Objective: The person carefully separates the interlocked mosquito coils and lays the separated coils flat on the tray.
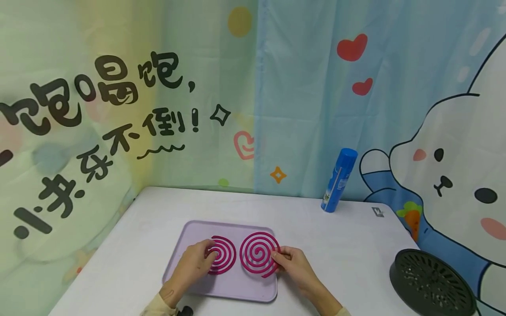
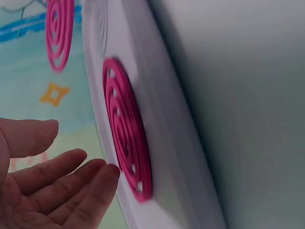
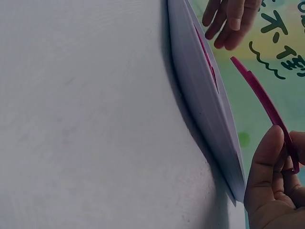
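Observation:
A magenta mosquito coil [image 1: 224, 256] lies flat on the left part of a pale purple tray [image 1: 237, 287]. My left hand [image 1: 192, 263] hovers at its left side; in the left wrist view its loosely bent fingers [image 2: 102, 186] are close to the coil [image 2: 125, 133] without gripping it. Between thumb and fingers, my right hand [image 1: 297, 270] pinches the right edge of a second magenta coil [image 1: 258, 252]. The right wrist view has this coil [image 3: 267, 102] edge-on and tilted, raised off the tray. The lower coil looks thick along its edge.
A blue spray can [image 1: 339, 181] stands at the back right of the white table [image 1: 316, 237]. On the right front side is a dark green round holder [image 1: 432, 281] with a slotted lid. A printed curtain [image 1: 296, 87] hangs behind the table.

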Motion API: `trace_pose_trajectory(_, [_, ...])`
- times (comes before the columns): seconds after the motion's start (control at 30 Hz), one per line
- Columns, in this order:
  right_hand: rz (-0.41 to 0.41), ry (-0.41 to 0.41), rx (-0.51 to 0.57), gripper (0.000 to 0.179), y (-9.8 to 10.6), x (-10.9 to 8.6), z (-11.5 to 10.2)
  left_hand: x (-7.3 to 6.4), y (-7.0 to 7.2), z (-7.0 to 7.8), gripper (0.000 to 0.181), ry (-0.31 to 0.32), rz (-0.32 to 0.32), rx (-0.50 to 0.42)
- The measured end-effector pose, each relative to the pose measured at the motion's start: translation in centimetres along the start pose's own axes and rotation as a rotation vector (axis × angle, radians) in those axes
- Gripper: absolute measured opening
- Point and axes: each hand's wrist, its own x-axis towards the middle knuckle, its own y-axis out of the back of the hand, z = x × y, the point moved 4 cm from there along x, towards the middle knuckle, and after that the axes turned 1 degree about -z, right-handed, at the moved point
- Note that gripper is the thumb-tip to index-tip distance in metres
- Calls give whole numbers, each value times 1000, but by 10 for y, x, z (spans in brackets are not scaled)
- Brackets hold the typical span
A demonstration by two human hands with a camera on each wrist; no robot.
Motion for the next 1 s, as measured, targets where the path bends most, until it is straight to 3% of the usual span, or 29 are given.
trace_pose_trajectory(0.3, [-11, 14, 6, 31, -5, 0, -1, -2, -22, 10, 15, -106, -82, 93])
trace_pose_trajectory(0.43, [-15, 13, 1, 32, -7, 1, -2, -2, -23, 9, 14, -92, -95, 112])
trace_pose_trajectory(1.0, [-30, 19, 16, 28, -15, 4, -7, -5, -8, -7, 13, -33, -48, 108])
